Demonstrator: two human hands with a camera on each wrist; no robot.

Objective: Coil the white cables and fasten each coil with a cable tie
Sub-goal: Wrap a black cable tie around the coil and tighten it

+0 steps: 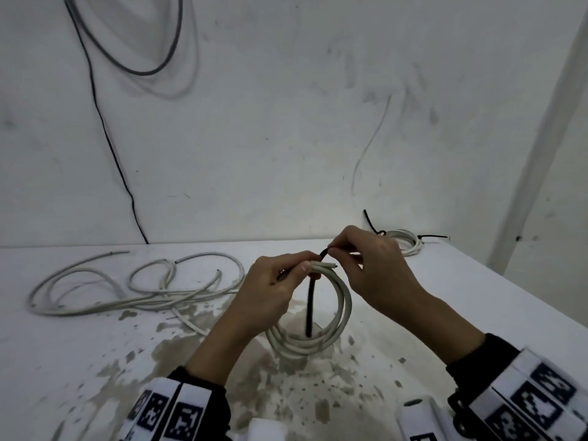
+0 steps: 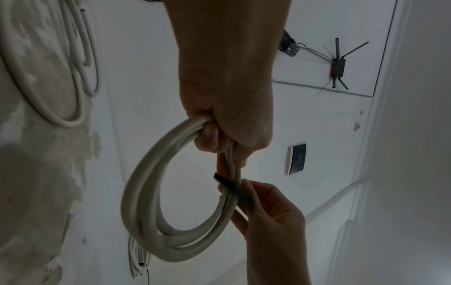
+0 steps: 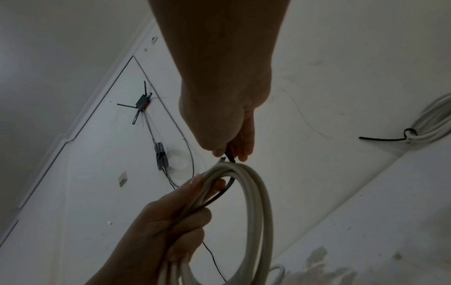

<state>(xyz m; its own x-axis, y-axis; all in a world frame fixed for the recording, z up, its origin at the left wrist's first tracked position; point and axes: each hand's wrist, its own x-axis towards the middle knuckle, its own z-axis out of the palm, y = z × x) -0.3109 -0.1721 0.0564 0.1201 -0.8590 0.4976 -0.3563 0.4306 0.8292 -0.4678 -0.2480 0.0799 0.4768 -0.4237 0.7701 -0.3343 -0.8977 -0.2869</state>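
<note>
Head view confirms our left hand [image 1: 273,281] clamps the white coil [image 1: 337,316] at its top so the loops stay gathered, while our right hand [image 1: 366,268], just beside, pinches the black cable tie [image 1: 310,308] threaded through it.

There were two hands [image 1: 273,281], two coils of white cable [image 1: 334,316], one loose tangle of white cable [image 1: 127,288] and three black ties [image 1: 310,307].

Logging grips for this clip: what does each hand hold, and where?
Left hand grips the white coil at its top, by the cable ends. Right hand pinches the black cable tie at its upper end.
</note>
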